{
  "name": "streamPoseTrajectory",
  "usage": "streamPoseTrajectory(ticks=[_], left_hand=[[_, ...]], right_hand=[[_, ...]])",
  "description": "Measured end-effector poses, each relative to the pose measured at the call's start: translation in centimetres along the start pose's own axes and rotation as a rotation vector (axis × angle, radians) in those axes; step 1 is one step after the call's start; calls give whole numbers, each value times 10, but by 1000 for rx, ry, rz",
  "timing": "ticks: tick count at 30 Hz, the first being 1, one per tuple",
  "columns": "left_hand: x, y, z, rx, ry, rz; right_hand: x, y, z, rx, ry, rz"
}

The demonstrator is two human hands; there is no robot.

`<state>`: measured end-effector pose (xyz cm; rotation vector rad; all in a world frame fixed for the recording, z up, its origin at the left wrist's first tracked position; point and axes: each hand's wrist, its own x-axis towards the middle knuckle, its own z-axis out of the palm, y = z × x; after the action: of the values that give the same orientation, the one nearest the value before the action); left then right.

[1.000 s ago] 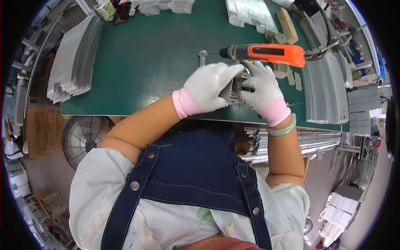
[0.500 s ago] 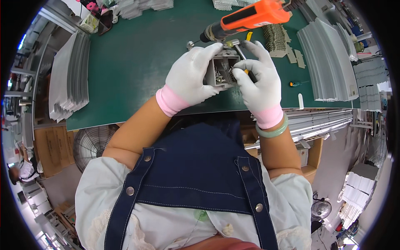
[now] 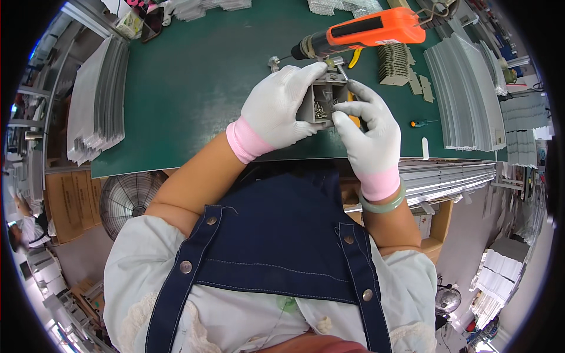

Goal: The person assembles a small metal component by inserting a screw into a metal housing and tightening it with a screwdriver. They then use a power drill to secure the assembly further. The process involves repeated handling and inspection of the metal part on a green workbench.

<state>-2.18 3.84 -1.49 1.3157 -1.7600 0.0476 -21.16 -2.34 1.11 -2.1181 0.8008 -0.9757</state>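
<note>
A small grey divided box (image 3: 306,110) of loose metal screws (image 3: 319,110) sits near the front of the green table. My left hand (image 3: 273,112), in a white glove with a pink cuff, grips its left side, thumb along the near edge and fingers at the far edge. My right hand (image 3: 374,135), gloved alike, is at the right compartment with thumb and forefinger drawn together at its rim. Whatever they pinch is too small to make out. Just beyond the box lies a silver metal tool (image 3: 340,66), partly hidden. An orange electric screwdriver (image 3: 376,29) extends above it.
Stacked pale metal sheets stand at the left (image 3: 97,100) and right (image 3: 465,94) of the green table (image 3: 182,76). Beige plates (image 3: 393,63), a small screwdriver (image 3: 421,123) and a white strip (image 3: 425,148) lie right of my hands. A fan (image 3: 130,203) stands below the left edge.
The box and both hands sit slightly further right in the picture, and the orange electric screwdriver has shifted right too. My right thumb and forefinger remain at the right compartment.
</note>
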Motion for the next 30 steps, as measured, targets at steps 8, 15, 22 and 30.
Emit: streamPoseTrajectory(ticks=[8,15,22,30], left_hand=[[-2,-4,-3,6,14,21],[-6,-5,4,-14,-25,-11],[-7,0,19,-6,-45,5],[-8,4,11,-9,-102,-32]], right_hand=[[5,4,17,47,38,-56],[39,-17,-7,-730,-327,-419],[57,-4,-11,-645,-576,-325],[31,22,0,-285,-307,-344]])
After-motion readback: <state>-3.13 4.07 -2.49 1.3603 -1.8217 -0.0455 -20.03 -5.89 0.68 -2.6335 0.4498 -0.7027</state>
